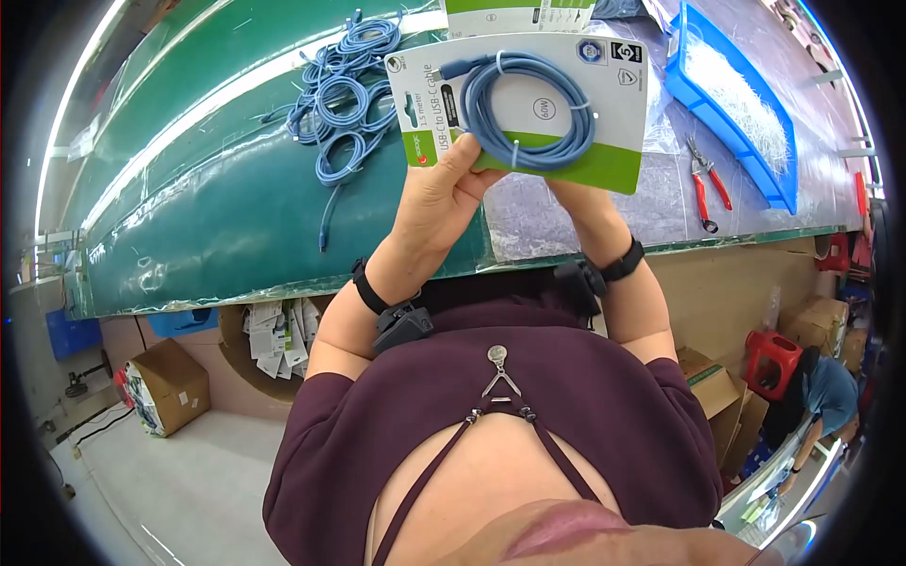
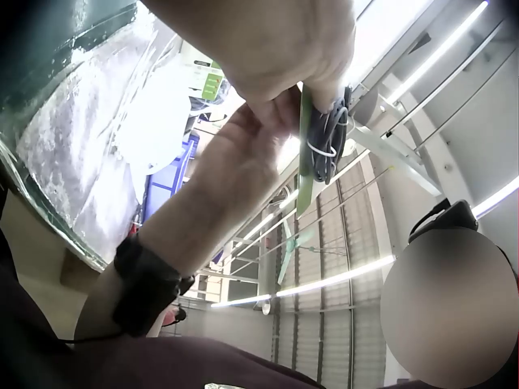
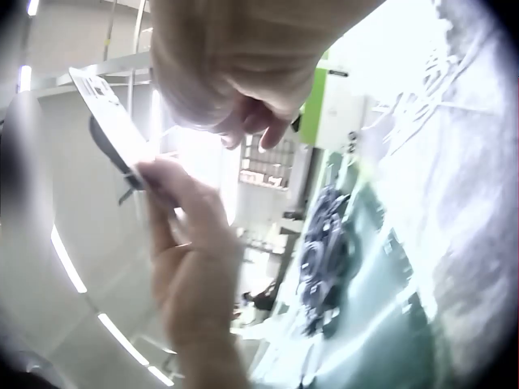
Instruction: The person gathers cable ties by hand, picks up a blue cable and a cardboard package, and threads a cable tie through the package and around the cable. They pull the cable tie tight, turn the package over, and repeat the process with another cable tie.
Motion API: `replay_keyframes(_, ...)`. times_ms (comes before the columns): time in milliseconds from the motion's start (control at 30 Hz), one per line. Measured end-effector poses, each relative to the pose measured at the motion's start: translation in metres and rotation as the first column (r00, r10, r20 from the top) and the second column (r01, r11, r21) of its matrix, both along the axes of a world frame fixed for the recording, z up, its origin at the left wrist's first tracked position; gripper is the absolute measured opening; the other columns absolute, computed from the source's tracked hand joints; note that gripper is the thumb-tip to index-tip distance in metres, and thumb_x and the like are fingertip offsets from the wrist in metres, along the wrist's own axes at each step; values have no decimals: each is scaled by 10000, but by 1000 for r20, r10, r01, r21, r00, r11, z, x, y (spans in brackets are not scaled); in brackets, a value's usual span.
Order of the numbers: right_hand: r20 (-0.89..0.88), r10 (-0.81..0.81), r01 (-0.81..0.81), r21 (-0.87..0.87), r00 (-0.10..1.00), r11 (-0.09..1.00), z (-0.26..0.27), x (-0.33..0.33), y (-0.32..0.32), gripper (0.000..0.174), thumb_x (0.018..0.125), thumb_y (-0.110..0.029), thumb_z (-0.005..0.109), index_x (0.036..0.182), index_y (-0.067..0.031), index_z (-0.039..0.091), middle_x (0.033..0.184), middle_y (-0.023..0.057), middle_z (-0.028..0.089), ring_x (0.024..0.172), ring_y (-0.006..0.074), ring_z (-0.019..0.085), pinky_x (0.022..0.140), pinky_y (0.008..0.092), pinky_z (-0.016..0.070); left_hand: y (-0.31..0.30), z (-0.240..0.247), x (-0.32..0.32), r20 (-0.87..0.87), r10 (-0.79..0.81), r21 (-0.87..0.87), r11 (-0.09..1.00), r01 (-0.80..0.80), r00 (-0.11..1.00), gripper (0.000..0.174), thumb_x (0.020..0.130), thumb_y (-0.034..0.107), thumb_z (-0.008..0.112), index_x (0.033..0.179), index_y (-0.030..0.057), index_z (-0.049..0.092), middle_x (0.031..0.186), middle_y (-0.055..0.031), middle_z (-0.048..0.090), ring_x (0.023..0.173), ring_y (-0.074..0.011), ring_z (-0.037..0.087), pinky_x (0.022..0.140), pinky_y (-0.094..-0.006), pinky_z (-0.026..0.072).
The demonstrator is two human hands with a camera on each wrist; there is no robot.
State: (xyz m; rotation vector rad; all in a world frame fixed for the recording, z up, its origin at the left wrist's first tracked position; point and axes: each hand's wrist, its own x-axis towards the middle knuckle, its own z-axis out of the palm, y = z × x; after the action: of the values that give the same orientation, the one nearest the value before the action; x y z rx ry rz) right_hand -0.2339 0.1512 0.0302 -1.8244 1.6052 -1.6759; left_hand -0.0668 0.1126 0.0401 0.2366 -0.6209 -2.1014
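Note:
A blue USB-C cable (image 1: 481,108), coiled and tied with white ties, lies against the front of a white and green packaging card (image 1: 618,104) in the head view. My left hand (image 1: 436,198) grips the card's lower left edge, thumb on the front beside the coil. Behind the card's lower right part is my right hand (image 1: 578,196), its fingers hidden there. The left wrist view has the card edge-on, the right hand (image 2: 247,150) close at its back. In the right wrist view the right hand's fingers (image 3: 261,130) are bent; I cannot tell whether they pinch anything.
Several coiled blue cables (image 1: 342,99) lie on the green table mat (image 1: 217,208). To the right stand red-handled cutters (image 1: 703,179) and a blue tray (image 1: 785,184) of white ties. More printed cards (image 1: 514,13) lie at the back. Below the table is a cardboard box (image 1: 170,385).

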Motion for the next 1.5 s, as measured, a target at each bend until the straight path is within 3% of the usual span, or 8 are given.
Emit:
replay_keyframes(67,207,34,-27,-36,978,999,-14,-3,-13,435,797,-44,722,1201,18,574,1151,143,627,1066,228,597,936,360,469,-1,1,1,-3,-9,21,1000,9,1000,411,938,109,605,1313,57,447,1180,-105,614,1060,-248,638,949,-465,520)
replay_keyframes(367,186,145,-189,242,972,952,-9,-9,2,441,797,-48,726,1202,19,565,1172,125,622,1077,216,590,938,342,471,-4,-6,-4,75,-54,-4,998,55,996,364,954,131,587,1286,38,471,1177,-115,616,1088,-277,626,964,-493,510)
replay_keyframes(600,-164,-50,28,-135,985,990,-20,-13,-8,448,783,-39,736,1196,12,570,1134,134,634,1050,232,605,911,340,484,-1,-9,-6,53,-47,46,998,45,997,371,997,249,516,1275,8,473,1210,-148,599,1117,-289,610,984,-486,496)
replay_keyframes(900,-286,-37,-28,-220,958,975,-37,-25,-24,414,779,-27,716,1170,20,586,1097,138,650,1018,274,626,866,362,505,-14,-24,-7,62,-4,65,998,-1,998,418,1009,294,485,1280,-23,460,1193,-155,607,1092,-287,625,968,-461,508)
replay_keyframes(1000,489,55,-237,319,871,918,-29,-37,-27,501,830,-93,698,1282,16,509,1187,145,601,1104,243,582,907,357,490,-38,-28,4,166,128,-81,990,-116,978,407,1008,281,490,1271,-29,470,1173,-152,617,1061,-287,639,948,-456,521)
replay_keyframes(1167,702,-27,-179,219,711,959,3,-25,-16,578,861,-130,647,1368,17,412,1322,246,472,1187,319,519,900,368,484,-36,-37,-6,329,185,-219,969,-115,926,378,1004,256,503,1238,-40,497,1146,-149,629,1023,-280,655,912,-449,541)
replay_keyframes(1267,11,-186,181,185,982,966,-8,-20,-29,666,859,-103,617,1435,18,305,1312,273,418,1194,348,480,933,364,458,-32,-39,-12,318,202,-196,970,-144,927,356,1006,249,501,1220,-35,517,1134,-147,634,1010,-268,659,899,-439,549)
replay_keyframes(1500,-149,-121,150,206,981,967,-7,-16,-25,640,869,-47,586,1447,-13,316,1269,233,426,1178,335,465,1007,394,401,-39,-42,-3,243,161,-196,974,-114,957,354,991,188,529,1275,-6,444,1195,-135,587,1072,-251,620,935,-417,529)
